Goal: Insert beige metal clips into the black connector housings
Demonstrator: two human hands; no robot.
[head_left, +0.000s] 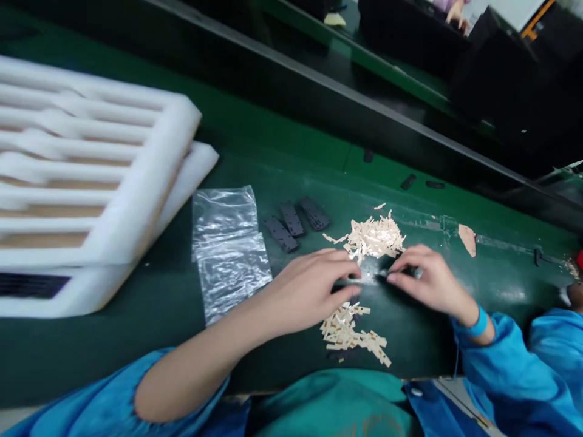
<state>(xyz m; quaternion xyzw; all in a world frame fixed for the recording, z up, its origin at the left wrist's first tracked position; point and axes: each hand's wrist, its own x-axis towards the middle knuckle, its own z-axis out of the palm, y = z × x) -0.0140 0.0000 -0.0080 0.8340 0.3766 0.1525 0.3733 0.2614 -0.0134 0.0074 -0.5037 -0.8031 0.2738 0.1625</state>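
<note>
My left hand is closed, thumb and fingers curled round something thin and blurred whose kind I cannot make out. Facing it, my right hand pinches a small dark piece, mostly hidden by the fingers. The fingertips of both hands are a short gap apart, low over the bench. Just beyond them lies a heap of small cream strips. Nearer my body is a second pile of cream pieces with brownish marks. Several black flat plates with holes rest beyond my left hand.
Clear plastic bags lie left of the plates on the green bench. White foam trays with slots are stacked at far left. Small black parts and a tan scrap sit beyond my right hand. Another person's blue sleeve shows at right.
</note>
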